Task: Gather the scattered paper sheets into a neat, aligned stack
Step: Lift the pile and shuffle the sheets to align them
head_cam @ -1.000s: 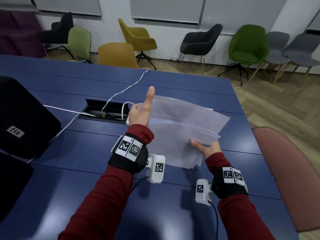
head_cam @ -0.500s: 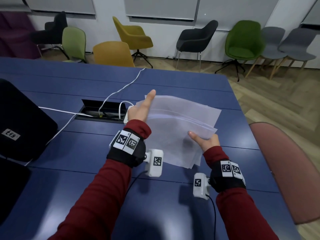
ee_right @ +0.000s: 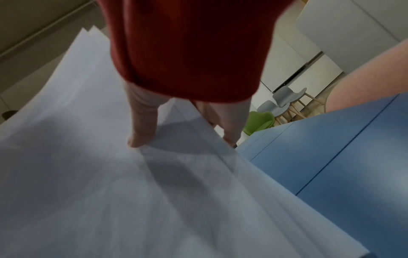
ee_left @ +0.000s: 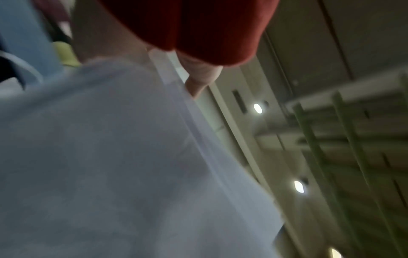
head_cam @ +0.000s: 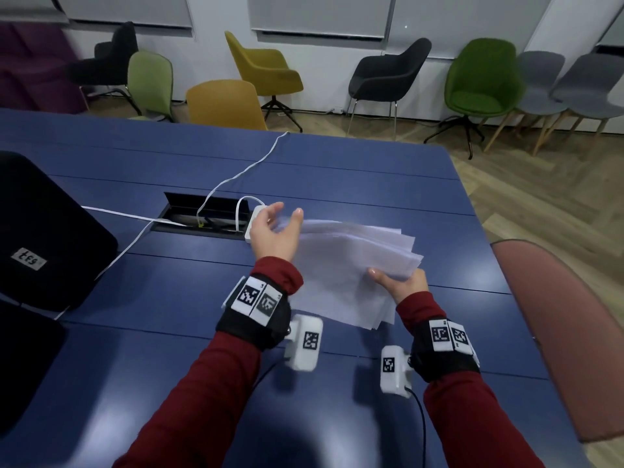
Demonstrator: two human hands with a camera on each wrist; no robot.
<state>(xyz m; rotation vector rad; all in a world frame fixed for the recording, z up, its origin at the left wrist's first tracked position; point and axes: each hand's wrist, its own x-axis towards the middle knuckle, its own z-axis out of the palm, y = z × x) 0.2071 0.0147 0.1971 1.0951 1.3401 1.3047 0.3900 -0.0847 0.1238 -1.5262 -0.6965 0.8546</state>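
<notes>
Several white paper sheets [head_cam: 354, 258] hang fanned and uneven just above the blue table [head_cam: 169, 298]. My right hand [head_cam: 398, 282] pinches their near right edge, thumb [ee_right: 141, 129] on top and fingers underneath. At the sheets' left edge is my left hand [head_cam: 275, 228], fingers loose and spread; whether it touches them I cannot tell. The left wrist view is blurred: it shows the sheets [ee_left: 110, 157] from below and one fingertip [ee_left: 198, 83] at their edge. In the right wrist view the sheets [ee_right: 110, 192] fill the lower left.
A black case [head_cam: 44, 238] lies at the table's left. A white cable [head_cam: 236, 173] runs into an open cable hatch [head_cam: 202, 214] beside a white charger [head_cam: 255, 221], just behind my left hand. A pink chair [head_cam: 557, 332] stands at the right edge.
My left hand's raised finger has come down and the hand now sits open at the sheets' left edge. The sheets have tilted flatter and lower. My right hand keeps its pinch.
</notes>
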